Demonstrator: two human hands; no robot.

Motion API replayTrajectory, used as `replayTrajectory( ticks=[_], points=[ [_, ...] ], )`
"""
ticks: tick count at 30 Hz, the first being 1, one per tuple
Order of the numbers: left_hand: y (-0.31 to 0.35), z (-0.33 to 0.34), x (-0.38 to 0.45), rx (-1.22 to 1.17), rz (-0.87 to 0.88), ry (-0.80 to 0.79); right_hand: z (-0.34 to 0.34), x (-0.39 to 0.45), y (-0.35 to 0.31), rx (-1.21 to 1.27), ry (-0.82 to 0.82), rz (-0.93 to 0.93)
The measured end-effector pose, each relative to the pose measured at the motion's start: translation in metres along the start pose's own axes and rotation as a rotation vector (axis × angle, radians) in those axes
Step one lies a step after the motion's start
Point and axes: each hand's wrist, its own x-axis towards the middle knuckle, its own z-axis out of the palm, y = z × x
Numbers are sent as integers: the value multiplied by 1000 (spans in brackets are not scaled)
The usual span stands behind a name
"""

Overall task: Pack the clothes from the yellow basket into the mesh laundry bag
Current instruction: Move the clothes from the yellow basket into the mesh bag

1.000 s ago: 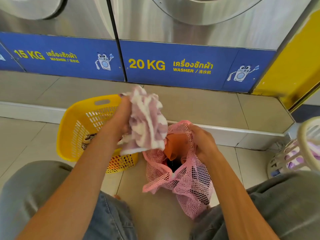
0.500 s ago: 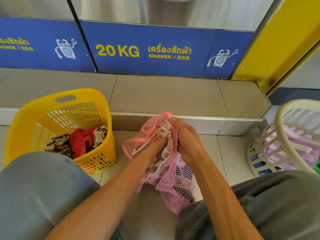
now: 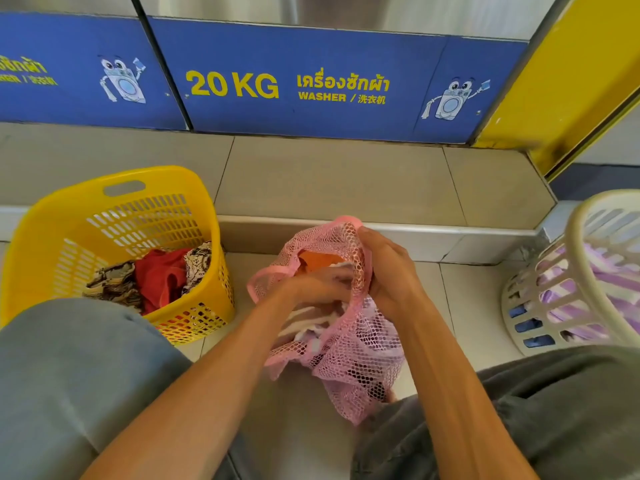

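Note:
The yellow basket (image 3: 152, 216) stands on the floor at the left and holds a red garment (image 3: 159, 278) and patterned brown clothes (image 3: 114, 282). The pink mesh laundry bag (image 3: 360, 368) hangs between my knees. My right hand (image 3: 388, 271) grips its rim and holds the mouth up. My left hand (image 3: 318, 289) is inside the mouth, blurred by motion, over the white and purple cloth (image 3: 311, 327) that lies in the bag. An orange garment (image 3: 315, 259) shows deeper inside.
A cream basket (image 3: 575, 244) with purple laundry stands at the right. A tiled step (image 3: 346, 181) runs behind both baskets, below the blue washer panel (image 3: 311, 46). My knees fill the lower corners.
My left hand carried the white and purple cloth from above the basket into the bag's mouth and pushed it down. The right hand kept its grip on the rim.

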Motion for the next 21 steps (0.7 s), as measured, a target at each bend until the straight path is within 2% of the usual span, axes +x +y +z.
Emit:
replayTrajectory(
  ticks=[2,5,6,8,10,12,18,21],
  points=[
    [-23,-8,1,-175,-45,120,-1,-1,0,1,13,5],
    [-52,-2,1,-26,-164,448,4,-6,-1,-11,5,8],
    [-61,5,-1,-35,-192,441,6,-7,-1,-15,4,9],
    [-77,19,-2,-19,-252,319,10,-9,0,-20,-2,9],
    [-84,32,-6,165,-296,211,13,-11,3,-40,-3,9],
    [-80,34,-9,352,-280,181,13,-10,6,-70,-7,10],
    [-36,14,-13,361,-131,423,7,-5,13,-114,-14,14],
    [-11,16,-13,109,-7,475,3,-3,16,-140,6,8]
  ],
)
